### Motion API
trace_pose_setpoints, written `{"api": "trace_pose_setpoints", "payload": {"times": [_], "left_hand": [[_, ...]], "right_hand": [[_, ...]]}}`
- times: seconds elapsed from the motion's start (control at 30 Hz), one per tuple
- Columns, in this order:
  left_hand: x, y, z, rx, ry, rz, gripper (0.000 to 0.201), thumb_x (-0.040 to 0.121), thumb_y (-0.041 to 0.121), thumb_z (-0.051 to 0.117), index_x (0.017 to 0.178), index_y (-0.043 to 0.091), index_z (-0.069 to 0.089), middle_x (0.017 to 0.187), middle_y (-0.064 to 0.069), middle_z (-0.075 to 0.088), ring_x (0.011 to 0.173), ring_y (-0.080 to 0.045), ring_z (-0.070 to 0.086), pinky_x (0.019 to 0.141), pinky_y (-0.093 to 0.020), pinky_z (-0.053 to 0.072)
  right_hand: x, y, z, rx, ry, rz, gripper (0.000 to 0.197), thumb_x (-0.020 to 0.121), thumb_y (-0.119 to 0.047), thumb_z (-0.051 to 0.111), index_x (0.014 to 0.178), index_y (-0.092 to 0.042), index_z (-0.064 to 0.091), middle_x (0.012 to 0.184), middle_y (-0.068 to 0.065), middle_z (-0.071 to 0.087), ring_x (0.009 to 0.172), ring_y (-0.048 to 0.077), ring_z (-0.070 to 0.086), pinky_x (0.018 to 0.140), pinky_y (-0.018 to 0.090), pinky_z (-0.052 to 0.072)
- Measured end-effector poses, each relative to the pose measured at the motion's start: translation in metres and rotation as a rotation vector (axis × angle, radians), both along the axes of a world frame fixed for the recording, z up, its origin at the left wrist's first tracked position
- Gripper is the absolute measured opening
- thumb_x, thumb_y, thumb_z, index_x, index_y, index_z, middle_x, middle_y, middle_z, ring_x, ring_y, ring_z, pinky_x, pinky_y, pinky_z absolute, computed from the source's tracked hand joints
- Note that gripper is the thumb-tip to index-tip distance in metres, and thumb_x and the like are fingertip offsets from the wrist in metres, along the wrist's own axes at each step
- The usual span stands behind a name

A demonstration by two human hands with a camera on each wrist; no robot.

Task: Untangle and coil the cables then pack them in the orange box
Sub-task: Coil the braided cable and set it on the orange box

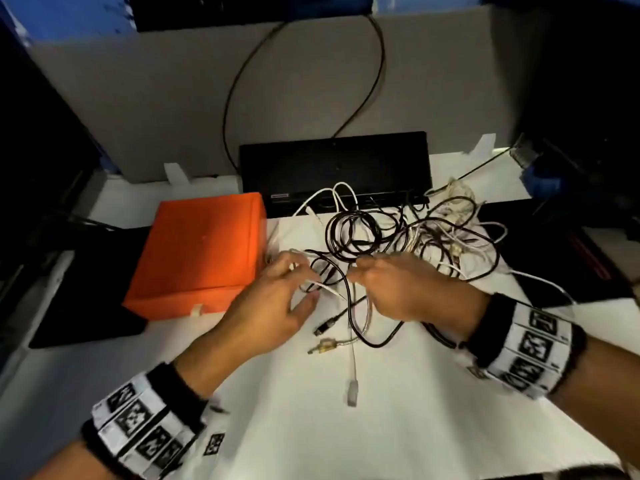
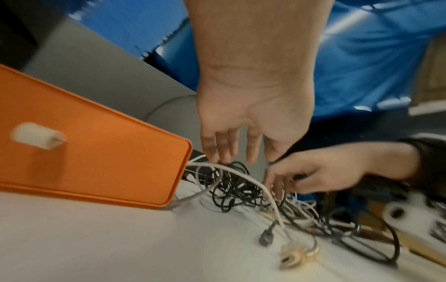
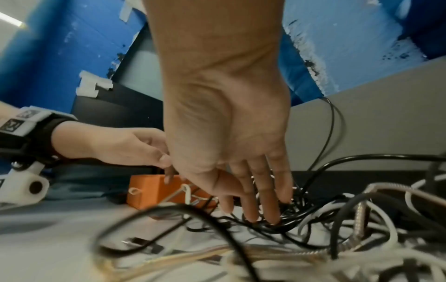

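Note:
The orange box (image 1: 197, 251) lies with its lid on at the left of the white tabletop, also seen close in the left wrist view (image 2: 96, 162). To its right sprawls a tangle of black and white cables (image 1: 398, 237). My left hand (image 1: 301, 282) hovers at the tangle's near-left edge, fingers straight, tips touching a white cable (image 2: 241, 175). Beside it, my right hand (image 1: 360, 275) reaches into the black loops (image 3: 289, 219) with straight fingers (image 3: 253, 200). Neither hand clearly holds anything. A black plug (image 1: 323, 327), a gold connector (image 1: 325, 344) and a white plug (image 1: 351, 393) trail toward me.
A black flat device (image 1: 336, 168) stands behind the tangle against a grey partition (image 1: 138, 98), with a black cable running up the partition. A dark pad (image 1: 86, 306) lies left of the box. Bare white table surface (image 1: 398, 427) stretches in front of my hands.

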State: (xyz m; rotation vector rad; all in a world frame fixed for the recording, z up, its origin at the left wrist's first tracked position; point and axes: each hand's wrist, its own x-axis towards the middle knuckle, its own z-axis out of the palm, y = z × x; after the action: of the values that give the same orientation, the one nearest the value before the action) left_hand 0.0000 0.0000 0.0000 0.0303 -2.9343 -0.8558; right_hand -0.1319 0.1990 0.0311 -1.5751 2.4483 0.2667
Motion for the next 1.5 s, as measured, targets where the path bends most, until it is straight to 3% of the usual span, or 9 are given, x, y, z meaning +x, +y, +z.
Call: {"api": "trace_pose_setpoints", "payload": {"times": [0.13, 0.47, 0.63, 0.77, 0.9, 1.1, 1.2, 1.4, 1.5], "left_hand": [[-0.027, 0.005, -0.015, -0.299, -0.028, -0.085, 0.059, 0.099, 0.06, 0.037, 0.153, 0.036, 0.038, 0.162, 0.006, 0.021, 0.144, -0.02, 0.035, 0.12, -0.047, 0.031], [-0.062, 0.027, -0.015, -0.513, -0.138, -0.133, 0.054, 0.098, 0.067, 0.041, 0.135, 0.031, 0.057, 0.128, 0.004, 0.058, 0.117, -0.018, 0.051, 0.104, -0.043, 0.038], [-0.069, 0.043, -0.005, -0.764, -0.005, -0.125, 0.029, 0.096, 0.032, 0.059, 0.124, 0.028, 0.064, 0.124, 0.0, 0.057, 0.117, -0.022, 0.051, 0.1, -0.041, 0.036], [-0.077, 0.061, -0.011, -0.533, -0.078, -0.104, 0.025, 0.096, 0.046, 0.057, 0.089, 0.025, 0.069, 0.091, 0.002, 0.067, 0.093, -0.022, 0.064, 0.081, -0.035, 0.046], [-0.089, 0.073, -0.017, -0.493, -0.207, -0.014, 0.041, 0.09, 0.066, 0.059, 0.076, 0.027, 0.062, 0.078, 0.004, 0.066, 0.08, -0.018, 0.063, 0.069, -0.031, 0.046], [-0.112, 0.067, -0.013, -0.09, -0.168, 0.081, 0.01, 0.093, 0.015, 0.063, 0.091, 0.012, 0.072, 0.073, -0.001, 0.076, 0.064, -0.011, 0.069, 0.064, -0.027, 0.057], [-0.113, 0.059, -0.004, 0.054, -0.084, 0.103, 0.019, 0.101, 0.02, 0.059, 0.094, 0.005, 0.067, 0.074, -0.002, 0.076, 0.046, -0.004, 0.054, 0.044, -0.019, 0.041], [-0.084, 0.05, 0.021, 0.509, 0.206, -0.015, 0.022, 0.108, 0.021, 0.05, 0.094, 0.008, 0.062, 0.067, -0.004, 0.067, 0.07, -0.023, 0.067, 0.075, -0.035, 0.057], [-0.06, 0.049, 0.042, 0.766, 0.294, -0.033, 0.023, 0.108, 0.026, 0.049, 0.097, 0.01, 0.061, 0.053, 0.002, 0.032, 0.044, -0.014, 0.039, 0.049, -0.03, 0.05]], "right_hand": [[-0.029, -0.003, -0.012, 0.125, 0.044, -0.079, 0.063, 0.096, 0.0, 0.041, 0.156, -0.022, 0.037, 0.158, 0.008, 0.041, 0.134, 0.032, 0.053, 0.105, 0.047, 0.049], [-0.039, -0.008, -0.034, 0.158, 0.093, -0.038, 0.047, 0.093, -0.003, 0.054, 0.134, -0.026, 0.054, 0.116, 0.0, 0.06, 0.092, 0.021, 0.061, 0.059, 0.029, 0.041], [-0.039, -0.008, -0.042, 0.09, 0.123, -0.084, 0.032, 0.097, -0.008, 0.046, 0.121, -0.026, 0.058, 0.103, -0.001, 0.063, 0.084, 0.023, 0.062, 0.061, 0.034, 0.048], [-0.034, -0.003, -0.045, 0.052, 0.145, -0.107, 0.012, 0.1, -0.013, 0.049, 0.102, -0.021, 0.058, 0.098, 0.002, 0.064, 0.081, 0.025, 0.061, 0.065, 0.033, 0.048], [-0.035, 0.008, -0.042, -0.109, 0.081, -0.087, 0.023, 0.101, -0.021, 0.053, 0.123, -0.018, 0.058, 0.105, 0.007, 0.068, 0.096, 0.029, 0.065, 0.08, 0.039, 0.054], [-0.049, 0.017, -0.027, -0.475, 0.011, -0.164, 0.017, 0.095, -0.013, 0.055, 0.11, -0.016, 0.062, 0.097, -0.001, 0.064, 0.092, 0.026, 0.064, 0.08, 0.04, 0.053], [-0.058, 0.021, -0.028, -0.605, -0.006, -0.217, 0.008, 0.096, -0.019, 0.058, 0.103, -0.017, 0.063, 0.094, -0.003, 0.059, 0.088, 0.022, 0.06, 0.079, 0.04, 0.053], [-0.06, 0.039, -0.028, -0.801, -0.29, -0.298, 0.021, 0.107, -0.029, 0.054, 0.09, -0.017, 0.059, 0.075, -0.003, 0.069, 0.063, 0.009, 0.061, 0.064, 0.031, 0.048], [-0.049, 0.049, -0.016, -0.936, -0.264, -0.259, 0.029, 0.105, -0.04, 0.056, 0.085, -0.02, 0.06, 0.064, -0.006, 0.055, 0.055, 0.007, 0.047, 0.055, 0.026, 0.038]]}}
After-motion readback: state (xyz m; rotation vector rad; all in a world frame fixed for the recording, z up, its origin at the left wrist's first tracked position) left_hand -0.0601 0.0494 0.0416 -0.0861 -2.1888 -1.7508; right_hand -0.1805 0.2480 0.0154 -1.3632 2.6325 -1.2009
